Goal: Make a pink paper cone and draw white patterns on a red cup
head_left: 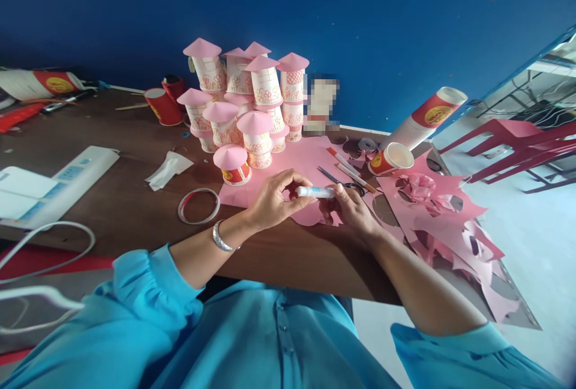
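A small white tube with blue print (315, 192) lies level between my two hands, above the pink paper (297, 164). My left hand (279, 199) pinches its left end between thumb and fingers. The right end is gripped by my right hand (351, 208), with the thumb on top. Just beyond my right hand are black scissors (330, 176) and red-and-white pens (348, 167). Decorated paper cups with pink cone roofs (256, 134) stand stacked in several columns behind my left hand. One red cup with a pink cone (234, 167) stands at the front.
Pink paper scraps (432, 203) cover the table's right side, beside a red cup (390, 159) and a leaning cup stack (425, 119). A tape roll (198, 206), crumpled tissue (168, 171) and white packet (67, 182) lie left. A blue wall (270, 5) rises behind.
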A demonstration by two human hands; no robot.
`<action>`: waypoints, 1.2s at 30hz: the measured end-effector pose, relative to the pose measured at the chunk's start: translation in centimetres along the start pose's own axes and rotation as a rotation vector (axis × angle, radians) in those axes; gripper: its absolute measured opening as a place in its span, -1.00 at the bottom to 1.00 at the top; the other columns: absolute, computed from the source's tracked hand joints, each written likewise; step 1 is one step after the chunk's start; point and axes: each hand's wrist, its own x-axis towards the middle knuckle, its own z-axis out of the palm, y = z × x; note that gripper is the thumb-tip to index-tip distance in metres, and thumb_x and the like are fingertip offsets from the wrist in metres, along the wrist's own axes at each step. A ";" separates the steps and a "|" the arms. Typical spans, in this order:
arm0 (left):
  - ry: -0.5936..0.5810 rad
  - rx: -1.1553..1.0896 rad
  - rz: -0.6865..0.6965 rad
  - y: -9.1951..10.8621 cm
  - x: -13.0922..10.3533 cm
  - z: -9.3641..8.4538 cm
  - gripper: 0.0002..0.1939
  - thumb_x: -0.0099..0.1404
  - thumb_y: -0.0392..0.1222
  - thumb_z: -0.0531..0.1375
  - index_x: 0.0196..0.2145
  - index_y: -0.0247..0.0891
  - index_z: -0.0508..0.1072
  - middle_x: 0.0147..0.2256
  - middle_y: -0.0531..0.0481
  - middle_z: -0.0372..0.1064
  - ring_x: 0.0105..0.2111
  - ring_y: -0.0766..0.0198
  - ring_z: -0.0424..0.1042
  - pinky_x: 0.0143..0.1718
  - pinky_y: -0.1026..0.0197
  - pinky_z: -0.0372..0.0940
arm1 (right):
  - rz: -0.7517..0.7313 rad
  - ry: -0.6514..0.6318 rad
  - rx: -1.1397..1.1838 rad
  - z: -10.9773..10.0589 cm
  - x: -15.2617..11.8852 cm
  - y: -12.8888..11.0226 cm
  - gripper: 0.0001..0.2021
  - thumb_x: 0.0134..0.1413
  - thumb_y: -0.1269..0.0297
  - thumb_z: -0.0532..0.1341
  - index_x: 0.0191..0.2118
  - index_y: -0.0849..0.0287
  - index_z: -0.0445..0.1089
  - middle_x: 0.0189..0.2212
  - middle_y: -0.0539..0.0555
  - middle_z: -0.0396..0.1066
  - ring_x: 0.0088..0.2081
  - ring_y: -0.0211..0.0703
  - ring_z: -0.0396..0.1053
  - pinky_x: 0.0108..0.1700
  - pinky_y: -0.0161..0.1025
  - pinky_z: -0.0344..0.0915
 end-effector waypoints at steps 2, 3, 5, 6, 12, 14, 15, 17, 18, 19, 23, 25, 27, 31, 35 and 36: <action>0.003 0.007 0.010 0.0 -0.1 0.1 -0.78 0.48 -0.04 0.38 -0.21 -0.22 0.51 -0.32 -0.02 0.60 -0.40 0.31 0.45 -0.31 0.23 0.39 | -0.040 0.030 0.003 0.0 0.1 0.0 -0.30 0.29 -0.54 0.30 -0.37 0.11 0.46 -0.54 -0.02 0.43 -0.54 -0.21 0.38 -0.48 -0.25 0.34; 0.004 0.018 0.015 0.1 -0.1 0.1 -0.79 0.48 -0.05 0.38 -0.21 -0.22 0.52 -0.32 -0.02 0.60 -0.40 0.31 0.45 -0.31 0.22 0.39 | -0.037 0.028 -0.007 0.0 0.0 0.0 -0.31 0.30 -0.53 0.30 -0.38 0.10 0.46 -0.55 -0.03 0.41 -0.56 -0.22 0.35 -0.49 -0.25 0.32; 0.001 0.051 0.017 0.1 -0.2 0.1 -0.80 0.48 -0.05 0.38 -0.21 -0.21 0.53 -0.32 -0.02 0.59 -0.39 0.30 0.46 -0.29 0.21 0.39 | 0.008 0.005 -0.036 0.0 0.0 0.0 -0.28 0.35 -0.55 0.22 -0.43 0.08 0.43 -0.62 -0.06 0.33 -0.62 -0.24 0.27 -0.54 -0.25 0.25; -0.007 0.064 0.013 0.1 -0.2 0.1 -0.80 0.48 -0.05 0.37 -0.20 -0.21 0.54 -0.32 -0.02 0.60 -0.39 0.30 0.47 -0.28 0.20 0.39 | 0.033 -0.006 -0.047 0.0 -0.1 0.1 -0.26 0.37 -0.57 0.17 -0.44 0.08 0.42 -0.65 -0.06 0.30 -0.64 -0.25 0.25 -0.56 -0.25 0.23; 0.000 0.010 -0.005 0.0 -0.2 0.1 -0.75 0.49 0.02 0.38 -0.21 -0.22 0.54 -0.32 -0.02 0.60 -0.39 0.31 0.46 -0.31 0.23 0.38 | -0.035 0.002 0.068 0.2 0.0 0.1 -0.33 0.25 -0.49 0.38 -0.10 0.13 0.61 -0.41 0.01 0.52 -0.44 -0.17 0.48 -0.38 -0.21 0.44; 0.000 -0.014 -0.005 -0.2 -0.2 0.2 -0.72 0.51 0.04 0.37 -0.21 -0.22 0.54 -0.32 -0.02 0.59 -0.40 0.32 0.45 -0.32 0.24 0.38 | -0.027 0.023 0.164 0.3 0.1 0.0 -0.40 0.12 -0.32 0.57 -0.01 0.10 0.61 -0.40 -0.04 0.51 -0.44 -0.19 0.47 -0.36 -0.21 0.47; -0.005 -0.023 -0.010 -0.4 -0.2 0.3 -0.71 0.51 0.06 0.37 -0.20 -0.23 0.55 -0.31 -0.03 0.59 -0.39 0.32 0.46 -0.31 0.24 0.39 | -0.018 0.039 0.197 0.4 0.2 -0.1 -0.44 0.08 -0.24 0.62 -0.03 0.09 0.61 -0.43 -0.07 0.49 -0.46 -0.21 0.44 -0.37 -0.22 0.46; -0.023 -0.045 -0.043 -0.8 -0.2 0.3 -0.64 0.47 0.11 0.42 -0.09 -0.24 0.56 -0.24 -0.07 0.62 -0.36 0.31 0.50 -0.31 0.24 0.42 | -0.026 0.111 0.230 0.4 0.3 -0.2 -0.50 0.03 -0.17 0.65 -0.10 0.06 0.61 -0.49 -0.11 0.44 -0.51 -0.25 0.38 -0.41 -0.23 0.43; -0.027 -0.049 -0.065 -1.0 -0.2 0.3 -0.58 0.44 0.13 0.45 -0.01 -0.25 0.55 -0.20 -0.10 0.63 -0.36 0.30 0.52 -0.32 0.24 0.43 | -0.047 0.168 0.229 0.3 0.3 -0.3 -0.50 0.02 -0.17 0.65 -0.13 0.05 0.60 -0.48 -0.11 0.43 -0.51 -0.25 0.35 -0.42 -0.23 0.44; -0.030 -0.036 -0.084 -1.2 -0.2 0.1 -0.52 0.42 0.14 0.47 0.07 -0.26 0.54 -0.17 -0.12 0.63 -0.36 0.31 0.53 -0.34 0.25 0.44 | -0.078 0.238 0.218 0.1 0.3 -0.4 -0.51 0.01 -0.19 0.65 -0.15 0.03 0.59 -0.46 -0.10 0.44 -0.50 -0.25 0.32 -0.40 -0.21 0.46; -0.109 0.300 -0.023 -1.0 -0.4 -0.8 -0.84 0.54 -0.09 0.37 -0.11 -0.24 0.61 -0.21 -0.07 0.62 -0.35 0.32 0.53 -0.31 0.24 0.42 | -0.215 0.465 -0.022 -0.7 -0.1 -1.1 -0.55 0.12 -0.25 0.58 -0.16 0.01 0.61 -0.25 0.03 0.54 -0.36 -0.17 0.38 -0.28 -0.14 0.51; -0.209 0.512 0.051 -0.4 -0.7 -1.3 -0.88 0.56 -0.17 0.32 -0.14 -0.23 0.66 -0.19 -0.09 0.64 -0.25 0.22 0.59 -0.27 0.19 0.43 | -0.275 0.490 -0.229 -0.9 -0.3 -1.5 -0.59 0.22 -0.26 0.52 -0.15 -0.01 0.64 -0.17 0.09 0.57 -0.23 -0.06 0.48 -0.20 -0.10 0.52; -0.334 0.662 0.150 0.1 -1.4 -1.6 -0.83 0.57 -0.22 0.28 -0.19 -0.20 0.68 -0.18 -0.10 0.66 -0.17 0.13 0.62 -0.25 0.14 0.44 | -0.322 0.466 -0.400 -0.9 -0.4 -1.9 -0.60 0.29 -0.28 0.46 -0.17 -0.03 0.66 -0.14 0.12 0.62 -0.11 0.05 0.54 -0.07 -0.03 0.54; -0.433 0.825 0.276 0.0 -2.8 -1.9 -0.77 0.57 -0.33 0.23 -0.22 -0.20 0.68 -0.15 -0.08 0.72 -0.15 0.08 0.63 -0.24 0.07 0.45 | -0.312 0.339 -0.561 -0.3 -0.5 -1.9 -0.59 0.39 -0.28 0.38 -0.19 -0.04 0.66 -0.19 0.10 0.67 -0.13 0.05 0.57 0.06 0.00 0.53; -0.451 0.827 0.314 -0.9 -3.6 -2.0 -0.77 0.61 -0.28 0.20 -0.09 -0.20 0.70 -0.03 -0.10 0.75 -0.05 0.03 0.66 -0.15 0.01 0.50 | -0.330 0.253 -0.611 0.4 -0.1 -0.8 -0.59 0.45 -0.27 0.33 -0.15 -0.03 0.65 -0.18 0.10 0.68 -0.11 0.04 0.60 0.05 -0.06 0.53; -0.458 0.821 0.311 -1.1 -3.7 -1.9 -0.76 0.62 -0.28 0.19 -0.07 -0.20 0.70 -0.02 -0.10 0.75 -0.04 0.03 0.66 -0.14 0.00 0.50 | -0.334 0.243 -0.623 0.5 0.0 -0.5 -0.59 0.46 -0.26 0.32 -0.14 -0.03 0.65 -0.18 0.10 0.68 -0.11 0.04 0.60 0.06 -0.06 0.52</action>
